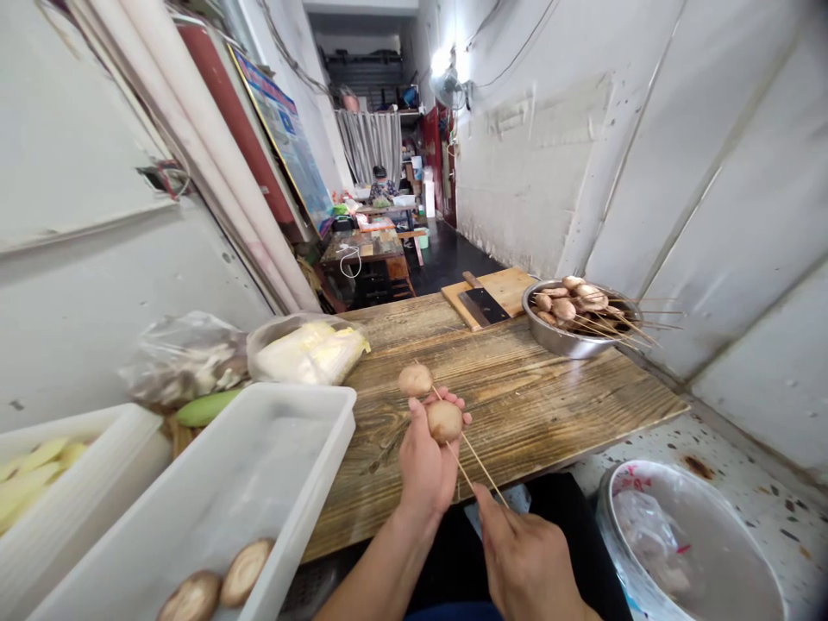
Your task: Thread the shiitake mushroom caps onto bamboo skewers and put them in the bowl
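Observation:
My left hand (423, 470) is closed around a pale brown mushroom cap (445, 422) above the front of the wooden table. Just beyond it, a second mushroom cap (415, 379) sits on the far part of thin wooden skewers (482, 466). Two skewer lengths run from the caps back toward me and meet in my right hand (527, 552). That hand's fingers are closed on their near ends. Inside the white plastic tub (259, 466) at the left lie two loose mushrooms (246, 571), low near its front wall.
A steel bowl (573, 343) of skewered mushrooms stands at the right, sticks jutting rightward. Behind are a cleaver (482, 304) and cutting board (517, 283). Bagged food (310, 349), a green vegetable (205, 408) and a tub of yellow slices (42, 470) sit left; a lined bucket (692, 535) stands lower right.

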Tool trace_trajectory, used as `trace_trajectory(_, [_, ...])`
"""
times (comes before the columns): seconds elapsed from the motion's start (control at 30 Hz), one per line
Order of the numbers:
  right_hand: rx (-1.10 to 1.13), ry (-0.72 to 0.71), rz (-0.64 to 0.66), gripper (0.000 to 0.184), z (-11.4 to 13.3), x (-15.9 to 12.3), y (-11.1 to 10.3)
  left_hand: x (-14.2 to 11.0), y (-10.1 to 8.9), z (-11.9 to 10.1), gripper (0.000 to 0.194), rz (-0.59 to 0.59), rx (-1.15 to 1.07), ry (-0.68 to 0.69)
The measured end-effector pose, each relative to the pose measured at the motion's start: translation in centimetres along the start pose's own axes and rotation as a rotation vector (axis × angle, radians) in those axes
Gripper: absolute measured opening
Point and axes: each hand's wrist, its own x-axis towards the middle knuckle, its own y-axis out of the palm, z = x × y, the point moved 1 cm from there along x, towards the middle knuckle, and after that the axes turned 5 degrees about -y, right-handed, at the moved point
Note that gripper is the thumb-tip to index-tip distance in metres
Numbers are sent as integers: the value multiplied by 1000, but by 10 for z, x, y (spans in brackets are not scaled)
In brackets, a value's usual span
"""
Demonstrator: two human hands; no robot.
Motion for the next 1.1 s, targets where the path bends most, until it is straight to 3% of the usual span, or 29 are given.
trace_trajectory(0.43, [56, 29, -33, 29, 0, 4, 0, -8, 1, 6, 31, -1, 20, -19])
trace_trajectory(0.73, [131, 86, -57, 29, -7, 10, 0, -18, 2, 18, 37, 32, 84, -103])
trace_trajectory(0.83, [102, 64, -61, 27, -11, 8, -1, -14, -2, 9, 49, 67, 69, -163])
trace_trajectory(0.9, [106, 44, -54, 27, -13, 5, -2, -7, -4, -3, 54, 53, 87, -134])
trace_trajectory(1.1, [206, 25, -2, 30, -10, 2, -4, 12, -2, -31, 32, -10, 214, 15])
